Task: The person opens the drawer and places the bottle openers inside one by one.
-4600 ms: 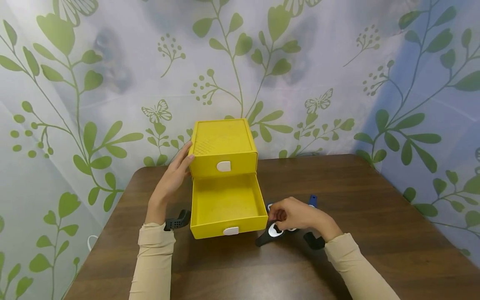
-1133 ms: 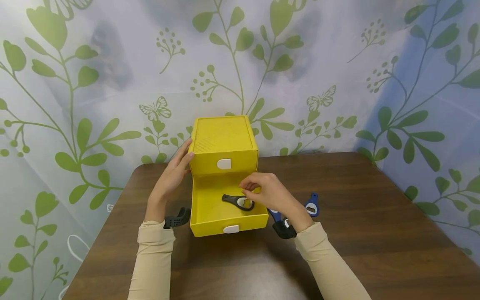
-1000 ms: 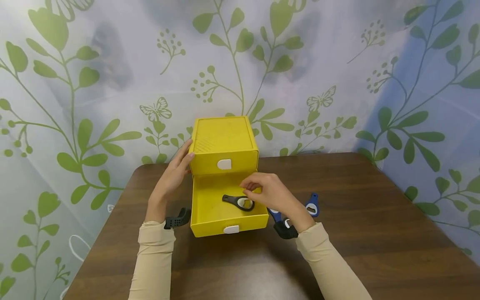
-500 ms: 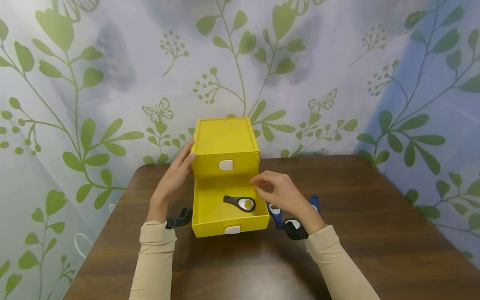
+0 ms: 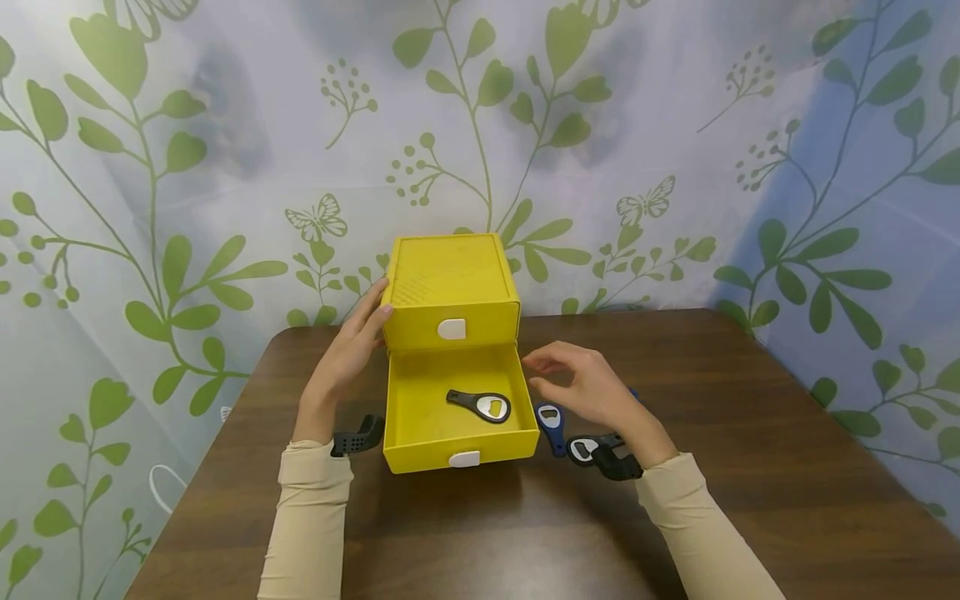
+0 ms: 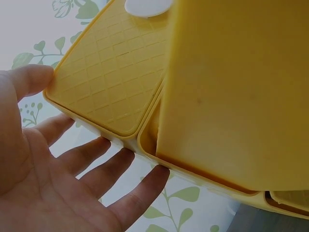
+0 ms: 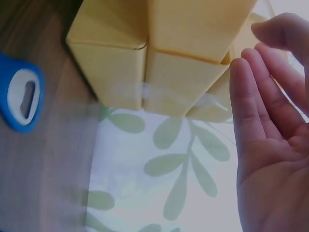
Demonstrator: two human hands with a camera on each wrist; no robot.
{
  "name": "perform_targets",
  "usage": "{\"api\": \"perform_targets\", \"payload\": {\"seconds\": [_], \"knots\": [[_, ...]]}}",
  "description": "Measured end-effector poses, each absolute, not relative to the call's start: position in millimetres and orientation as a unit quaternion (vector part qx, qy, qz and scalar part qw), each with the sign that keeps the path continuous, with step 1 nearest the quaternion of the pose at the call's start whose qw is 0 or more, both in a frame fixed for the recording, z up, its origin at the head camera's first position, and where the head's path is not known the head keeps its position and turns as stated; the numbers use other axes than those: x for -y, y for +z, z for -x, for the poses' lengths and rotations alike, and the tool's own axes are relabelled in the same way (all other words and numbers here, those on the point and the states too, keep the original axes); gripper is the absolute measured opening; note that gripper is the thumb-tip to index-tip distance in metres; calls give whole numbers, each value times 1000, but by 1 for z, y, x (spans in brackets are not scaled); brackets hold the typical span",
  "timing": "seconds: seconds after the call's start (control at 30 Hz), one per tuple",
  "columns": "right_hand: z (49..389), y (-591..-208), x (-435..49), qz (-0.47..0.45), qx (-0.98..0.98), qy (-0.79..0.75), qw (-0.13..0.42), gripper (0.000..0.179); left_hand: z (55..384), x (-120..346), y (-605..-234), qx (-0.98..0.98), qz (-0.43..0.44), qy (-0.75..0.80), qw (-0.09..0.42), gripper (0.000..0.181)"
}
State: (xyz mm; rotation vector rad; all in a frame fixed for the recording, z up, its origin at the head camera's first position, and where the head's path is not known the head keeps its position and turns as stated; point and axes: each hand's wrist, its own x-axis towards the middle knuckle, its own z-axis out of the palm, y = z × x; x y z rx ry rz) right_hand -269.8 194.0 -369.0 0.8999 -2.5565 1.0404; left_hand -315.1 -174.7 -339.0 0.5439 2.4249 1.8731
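Observation:
A yellow two-drawer box [image 5: 450, 275] stands on the table with its lower drawer [image 5: 420, 417] pulled out. Inside that drawer lies a black bottle opener [image 5: 468, 402]. My left hand [image 5: 343, 360] rests against the box's left side; in the left wrist view its fingers [image 6: 118, 169] are spread along the edge. My right hand [image 5: 581, 383] hovers just right of the drawer, fingers relaxed and holding nothing. Below it on the table are a blue bottle opener [image 5: 553, 433] and a second black bottle opener [image 5: 581, 450], partly covered by the wrist strap.
The closed upper drawer has a white handle [image 5: 452, 329]. Behind the right wrist only a bit of another blue piece [image 5: 634, 393] shows. A leaf-patterned curtain [image 5: 637, 150] hangs behind the brown table [image 5: 450, 542].
Earlier my right hand was at a black bottle opener on the table; that opener now lies in the drawer. The hand has since drawn back rightward out of the drawer. My left hand stays put.

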Motion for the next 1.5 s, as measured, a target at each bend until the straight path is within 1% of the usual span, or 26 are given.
{"api": "perform_targets", "payload": {"seconds": [0.4,0.6,0.77,1.0,1.27,1.5], "knots": [[269,-386,-218,-327,873,352,88,39,315,176,-339,-780,-175,600,15,67],[265,-394,-229,-322,881,340,63,43,315,175,-340,-778,-176,603,14,66],[264,-401,-239,-325,882,341,35,46,316,176,-340,-779,-177,602,11,65],[269,-409,-256,-315,886,340,-19,51,315,176,-339,-782,-172,599,16,65],[276,-422,-266,-307,890,333,-44,49,315,177,-338,-778,-177,602,12,64],[279,-433,-272,-297,891,332,-88,38,316,176,-340,-778,-178,603,12,65]]}}
